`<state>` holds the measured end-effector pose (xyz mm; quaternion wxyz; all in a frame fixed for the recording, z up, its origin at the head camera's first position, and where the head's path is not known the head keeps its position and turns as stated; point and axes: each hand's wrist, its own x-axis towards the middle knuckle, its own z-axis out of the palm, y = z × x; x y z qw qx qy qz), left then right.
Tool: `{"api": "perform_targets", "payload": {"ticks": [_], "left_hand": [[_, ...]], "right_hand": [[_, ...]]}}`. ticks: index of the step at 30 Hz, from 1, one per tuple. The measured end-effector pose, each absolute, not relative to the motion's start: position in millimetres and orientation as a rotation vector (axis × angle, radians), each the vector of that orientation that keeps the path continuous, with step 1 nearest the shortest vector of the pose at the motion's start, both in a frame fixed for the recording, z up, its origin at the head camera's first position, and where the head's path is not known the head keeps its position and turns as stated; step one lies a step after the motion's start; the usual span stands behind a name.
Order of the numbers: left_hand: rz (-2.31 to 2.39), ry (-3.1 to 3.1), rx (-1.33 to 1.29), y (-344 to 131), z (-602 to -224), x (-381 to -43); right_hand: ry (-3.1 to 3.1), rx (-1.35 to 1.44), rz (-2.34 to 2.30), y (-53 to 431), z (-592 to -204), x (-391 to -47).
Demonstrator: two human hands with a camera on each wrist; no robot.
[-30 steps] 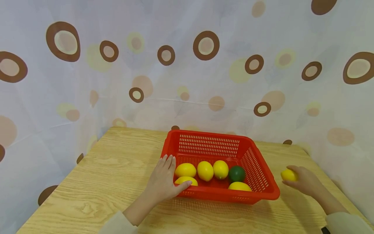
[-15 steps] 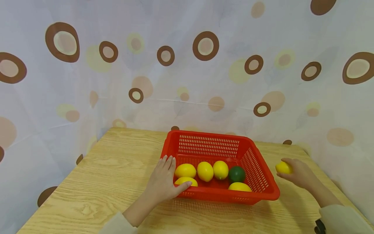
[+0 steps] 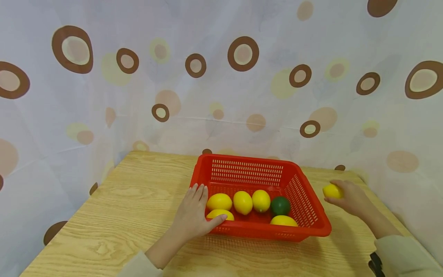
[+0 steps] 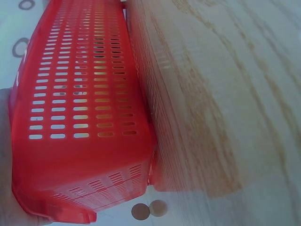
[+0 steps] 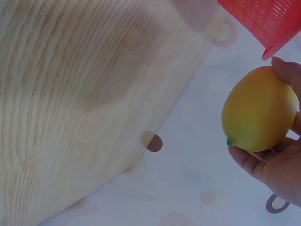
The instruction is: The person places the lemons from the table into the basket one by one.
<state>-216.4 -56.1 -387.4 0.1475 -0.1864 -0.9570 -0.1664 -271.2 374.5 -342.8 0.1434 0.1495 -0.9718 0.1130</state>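
A red plastic basket [image 3: 257, 229] with slotted walls stands on the table. Inside lie several yellow lemons, among them one lemon [image 3: 243, 202] near the middle, and a dark green round fruit [image 3: 280, 206]. My left hand [image 3: 194, 211] rests on the basket's front left corner, fingers along the left rim and thumb over the front rim. To the right of the basket, above the table, my right hand [image 3: 349, 196] holds a yellow lemon [image 3: 333, 191] between thumb and fingers. The right wrist view shows this lemon [image 5: 258, 110] with a small green tip.
The wooden table [image 3: 131, 207] reaches left and right of the basket. Behind and at both sides hangs a pale curtain [image 3: 214, 88] with brown ring prints. A black band [image 3: 376, 264] sits by the right sleeve.
My right hand has moved left and farther from me with the lemon, rising slightly toward the basket's right side. The left hand and the basket have stayed in place.
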Motion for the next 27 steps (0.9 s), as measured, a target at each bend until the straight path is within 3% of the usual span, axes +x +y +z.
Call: {"api": "perform_targets", "payload": {"ticks": [27], "left_hand": [[-0.484,-2.752,-0.535,-56.1,-387.1,-215.9]], "right_hand": [[-2.742,0.482,0.364,346.1,-323.5,-274.1]]}}
